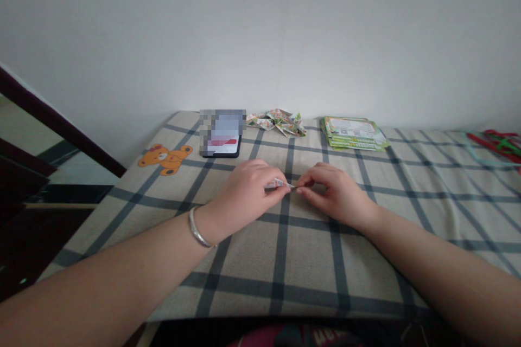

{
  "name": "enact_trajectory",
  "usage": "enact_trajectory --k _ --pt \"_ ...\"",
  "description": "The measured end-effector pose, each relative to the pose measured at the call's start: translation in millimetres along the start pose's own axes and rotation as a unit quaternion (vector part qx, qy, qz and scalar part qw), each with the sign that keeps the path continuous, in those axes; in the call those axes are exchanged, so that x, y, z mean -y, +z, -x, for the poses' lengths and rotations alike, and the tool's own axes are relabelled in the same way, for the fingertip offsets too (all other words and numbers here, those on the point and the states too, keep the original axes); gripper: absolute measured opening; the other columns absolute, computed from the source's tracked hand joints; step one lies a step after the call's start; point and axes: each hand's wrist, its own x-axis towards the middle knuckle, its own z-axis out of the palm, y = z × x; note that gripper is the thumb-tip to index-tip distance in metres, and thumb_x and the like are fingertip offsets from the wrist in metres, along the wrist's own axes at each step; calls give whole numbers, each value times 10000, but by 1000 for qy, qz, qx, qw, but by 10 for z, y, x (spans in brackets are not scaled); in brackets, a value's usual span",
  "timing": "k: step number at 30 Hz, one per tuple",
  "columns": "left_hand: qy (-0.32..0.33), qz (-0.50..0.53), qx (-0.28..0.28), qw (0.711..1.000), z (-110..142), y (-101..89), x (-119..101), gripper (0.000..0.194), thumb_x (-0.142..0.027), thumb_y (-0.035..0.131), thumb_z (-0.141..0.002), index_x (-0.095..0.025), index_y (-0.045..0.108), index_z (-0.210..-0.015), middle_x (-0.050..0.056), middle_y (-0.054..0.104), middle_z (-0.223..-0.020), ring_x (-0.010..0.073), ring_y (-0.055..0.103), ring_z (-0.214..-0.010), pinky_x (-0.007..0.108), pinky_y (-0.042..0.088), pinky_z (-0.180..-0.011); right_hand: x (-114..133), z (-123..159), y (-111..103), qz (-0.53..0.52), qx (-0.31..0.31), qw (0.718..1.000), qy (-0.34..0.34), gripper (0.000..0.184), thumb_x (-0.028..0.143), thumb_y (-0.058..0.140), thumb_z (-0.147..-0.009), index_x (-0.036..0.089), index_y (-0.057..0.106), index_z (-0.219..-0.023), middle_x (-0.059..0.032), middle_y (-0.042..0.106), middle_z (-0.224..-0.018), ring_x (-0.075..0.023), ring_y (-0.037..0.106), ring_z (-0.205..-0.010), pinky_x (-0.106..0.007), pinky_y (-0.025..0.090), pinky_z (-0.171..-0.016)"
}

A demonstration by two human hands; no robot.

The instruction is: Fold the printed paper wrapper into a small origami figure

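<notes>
My left hand, with a silver bangle at its wrist, is closed around a small folded paper piece. Most of that printed, whitish piece is hidden by the fingers; its thin tip points right. Just beside it, my right hand pinches thumb and forefinger together at this tip. Both hands are low over the checked tablecloth. Behind them lie several folded paper pieces with green and orange print, in a loose pile. A stack of green-edged printed cards rests behind my right hand.
A phone with a lit screen, partly blurred out, lies at the back left. Left of it is an orange bear figure. Red and green items lie at the far right. A white wall rises behind the table.
</notes>
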Motion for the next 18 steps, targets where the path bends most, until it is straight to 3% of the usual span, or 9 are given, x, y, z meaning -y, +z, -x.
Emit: enact_trajectory --k 5,11,18 --pt "41 -5 -7 999 -12 -8 13 82 -236 628 -868 -187 644 -804 -8 686 -823 166 598 -825 315 430 -787 -55 -6 -1 -109 16 991 76 287 332 463 -948 192 670 -807 -37 670 -772 -156 600 -748 -291 460 -699" --pt "71 -31 0 997 -16 -47 -27 95 -227 605 -887 -201 637 -801 -27 690 -828 154 601 -830 314 404 -803 -70 -14 11 -186 40 976 104 119 285 593 -857 206 674 -821 -18 699 -810 -157 630 -769 -286 488 -705" --pt "60 -26 -6 998 -16 -41 -32 115 -228 593 -888 -196 639 -788 -13 695 -820 157 615 -823 317 412 -794 -69 -9 16 -191 40 975 106 70 229 608 -828 204 671 -847 -18 694 -819 -148 625 -756 -280 500 -691"
